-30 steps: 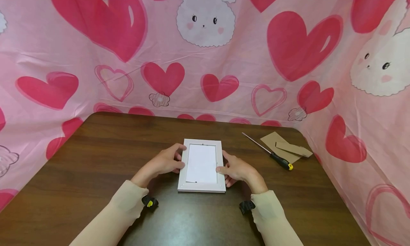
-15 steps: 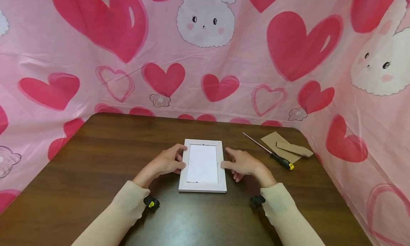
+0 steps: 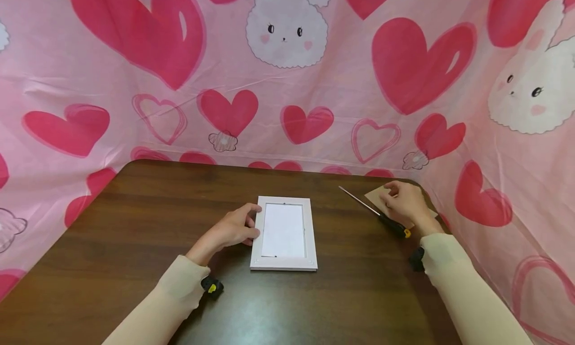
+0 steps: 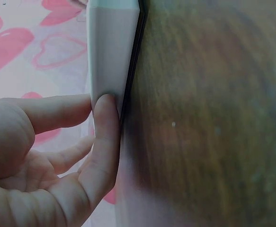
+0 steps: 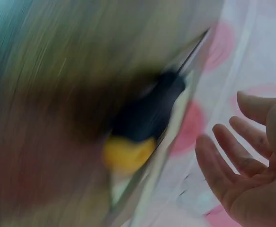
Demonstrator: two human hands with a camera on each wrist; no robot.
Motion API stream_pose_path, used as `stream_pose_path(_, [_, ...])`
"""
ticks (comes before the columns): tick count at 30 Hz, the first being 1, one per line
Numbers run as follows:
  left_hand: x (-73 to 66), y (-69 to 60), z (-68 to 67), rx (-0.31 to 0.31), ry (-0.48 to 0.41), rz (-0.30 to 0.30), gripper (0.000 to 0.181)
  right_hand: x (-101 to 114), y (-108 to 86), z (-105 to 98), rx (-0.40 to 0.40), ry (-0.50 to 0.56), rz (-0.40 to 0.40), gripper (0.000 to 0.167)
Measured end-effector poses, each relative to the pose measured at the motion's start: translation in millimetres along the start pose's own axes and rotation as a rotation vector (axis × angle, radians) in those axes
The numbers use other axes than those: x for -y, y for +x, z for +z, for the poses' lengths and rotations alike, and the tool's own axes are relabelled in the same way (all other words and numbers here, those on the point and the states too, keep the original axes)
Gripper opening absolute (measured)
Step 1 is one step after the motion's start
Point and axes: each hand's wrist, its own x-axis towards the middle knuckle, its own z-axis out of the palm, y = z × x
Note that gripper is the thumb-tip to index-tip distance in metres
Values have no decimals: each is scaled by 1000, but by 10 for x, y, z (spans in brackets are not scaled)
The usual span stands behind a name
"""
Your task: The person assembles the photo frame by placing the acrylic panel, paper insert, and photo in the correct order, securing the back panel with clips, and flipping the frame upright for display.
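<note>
A white picture frame [image 3: 284,263] lies on the table with a white sheet in its opening. My left hand [image 3: 232,227] holds its left edge; in the left wrist view, bent fingers [image 4: 107,118] touch the frame's side wall [image 4: 113,52]. At the far right, my right hand [image 3: 406,202] hovers over brown cardboard pieces [image 3: 375,194], hiding part of them. Its fingers look loosely bent and hold nothing in the right wrist view. Beside that hand lies a screwdriver [image 3: 361,201] with a black and yellow handle, blurred in the right wrist view.
The dark wooden table [image 3: 179,195] has rounded far corners. A pink cloth [image 3: 287,85] with hearts and rabbits hangs behind it and along both sides.
My right hand has let go of the frame's right edge and moved right and away from me, over the cardboard. The left hand and the frame have stayed in place.
</note>
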Motion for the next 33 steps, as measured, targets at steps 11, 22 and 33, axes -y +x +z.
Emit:
stream_pose_path(11, [9, -9, 5, 4, -1, 5, 64, -594, 77, -25, 177, -115, 31, 66])
stream_pose_path(22, [0, -18, -8, 16, -14, 13, 64, -612, 53, 28, 286, -189, 145, 78])
stream_pose_path(33, [22, 20, -30, 14, -13, 7, 63, -625, 64, -6, 302, -189, 185, 73])
